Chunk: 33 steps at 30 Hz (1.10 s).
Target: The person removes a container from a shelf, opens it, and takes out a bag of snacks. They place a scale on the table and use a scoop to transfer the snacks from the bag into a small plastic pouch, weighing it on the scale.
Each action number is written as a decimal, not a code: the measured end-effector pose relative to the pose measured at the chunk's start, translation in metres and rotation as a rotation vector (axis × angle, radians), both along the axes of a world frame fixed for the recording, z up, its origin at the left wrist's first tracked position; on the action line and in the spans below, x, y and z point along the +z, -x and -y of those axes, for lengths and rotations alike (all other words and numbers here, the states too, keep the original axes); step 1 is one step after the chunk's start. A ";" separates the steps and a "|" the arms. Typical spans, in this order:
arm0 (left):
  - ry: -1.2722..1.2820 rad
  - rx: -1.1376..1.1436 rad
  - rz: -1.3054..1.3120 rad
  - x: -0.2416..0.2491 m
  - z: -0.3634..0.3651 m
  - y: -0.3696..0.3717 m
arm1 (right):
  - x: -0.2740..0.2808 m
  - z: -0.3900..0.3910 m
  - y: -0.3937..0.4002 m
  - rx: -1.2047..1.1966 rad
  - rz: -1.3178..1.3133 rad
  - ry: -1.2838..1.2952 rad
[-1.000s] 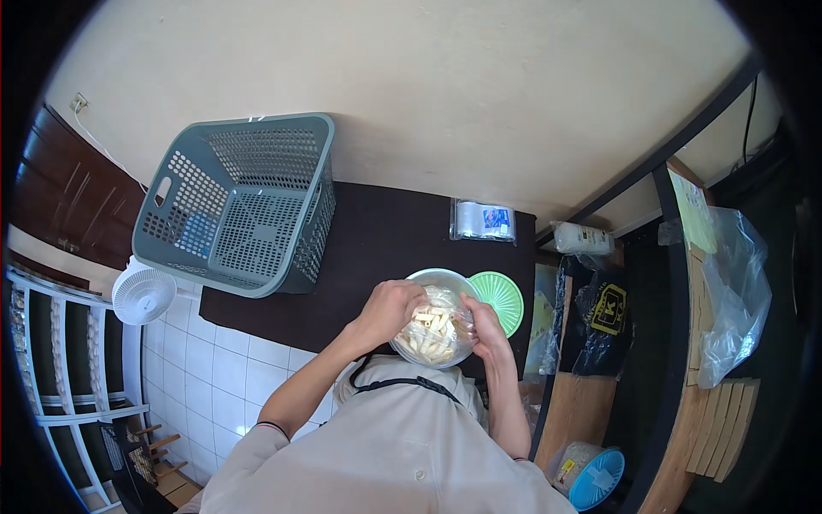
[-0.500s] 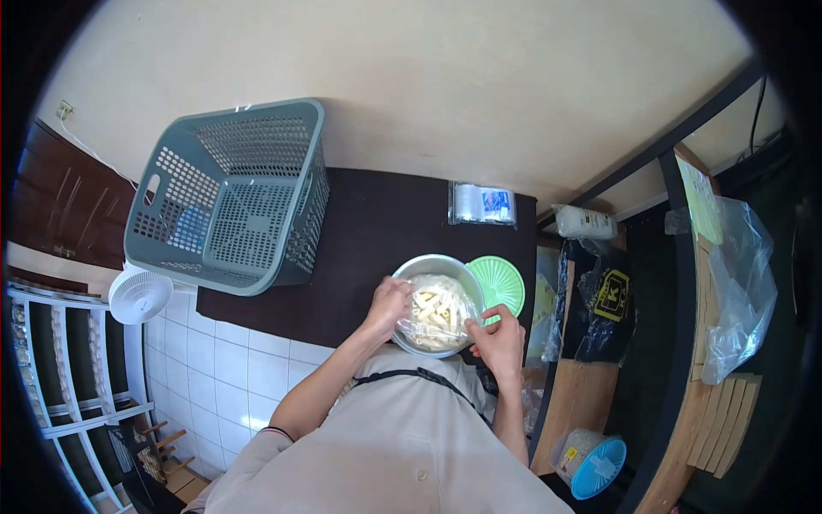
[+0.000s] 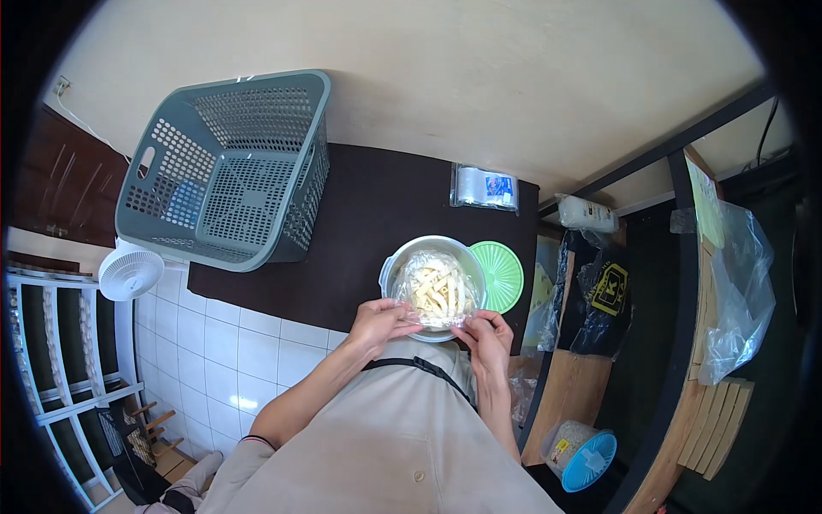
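From here, the left hand point(image 3: 379, 328) and right hand point(image 3: 488, 343) each have a pinching grip on the near edge of a clear plastic bag of pale sticks point(image 3: 439, 287), inside a round silver metal bowl point(image 3: 386, 276) on the dark-covered bench point(image 3: 360, 201). It looks light, floppy, slippery; film edges, I'd say, spare the sticks.

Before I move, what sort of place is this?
Probably a small packing or storage room, perhaps a shop's: a bag of pale pieces in a metal bowl, a large plastic basket on the table, and plastic-wrapped goods on a wooden shelf.
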<state>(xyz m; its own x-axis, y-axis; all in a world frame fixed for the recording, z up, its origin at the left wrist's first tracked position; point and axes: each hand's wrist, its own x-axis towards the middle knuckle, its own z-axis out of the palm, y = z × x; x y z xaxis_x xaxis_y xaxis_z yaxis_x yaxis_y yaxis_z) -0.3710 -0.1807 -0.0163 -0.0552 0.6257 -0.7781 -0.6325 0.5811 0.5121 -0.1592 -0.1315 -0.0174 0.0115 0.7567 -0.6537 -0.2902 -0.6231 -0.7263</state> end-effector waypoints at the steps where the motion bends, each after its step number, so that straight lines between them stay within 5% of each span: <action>1: 0.027 0.086 0.048 0.000 0.000 -0.001 | -0.003 0.001 0.000 0.001 0.001 -0.002; 4: -0.012 0.316 0.402 -0.022 0.002 -0.004 | -0.023 0.002 -0.009 -0.283 -0.542 0.209; 7: 0.004 0.334 0.476 -0.024 -0.005 -0.016 | -0.048 0.000 -0.017 -0.386 -0.707 0.318; 8: 0.000 0.333 0.477 -0.032 -0.005 -0.017 | -0.066 0.000 -0.023 -0.385 -0.708 0.314; 10: -0.107 0.351 0.603 -0.051 -0.004 -0.021 | -0.102 0.001 -0.040 -0.063 -1.267 0.219; 11: -0.110 0.349 0.605 -0.047 -0.006 -0.022 | -0.078 -0.001 -0.028 -0.062 -1.266 0.215; 13: -0.110 0.290 0.513 -0.033 -0.012 -0.023 | -0.028 -0.007 0.007 -0.207 -0.482 0.173; 14: -0.126 0.289 0.413 -0.018 -0.017 -0.026 | -0.015 -0.009 0.020 -0.261 -0.338 0.118; 15: -0.130 0.285 0.409 -0.019 -0.019 -0.030 | -0.018 -0.008 0.022 -0.262 -0.343 0.114; 18: -0.153 -0.098 -0.482 -0.046 -0.013 -0.041 | -0.030 -0.004 0.022 -0.169 -0.151 -0.010; 23: -0.234 -0.262 -0.731 -0.013 -0.014 -0.026 | -0.017 0.002 0.027 -0.186 -0.059 -0.109; 25: -0.534 -0.357 -1.433 -0.029 -0.012 -0.021 | -0.014 0.003 0.027 0.135 0.630 -0.530; 27: -0.464 -0.383 -1.339 -0.007 -0.013 -0.021 | -0.016 -0.004 0.014 0.162 1.085 -0.786; 30: -0.594 -0.229 -1.580 -0.012 -0.022 -0.020 | -0.015 -0.013 0.003 0.137 1.140 -0.855; 32: -0.754 -0.237 -1.554 -0.022 -0.031 -0.009 | -0.020 -0.022 -0.004 0.049 0.815 -0.724; 33: -0.753 -0.238 -1.558 -0.023 -0.034 -0.007 | -0.041 -0.032 -0.010 -0.064 0.347 -0.455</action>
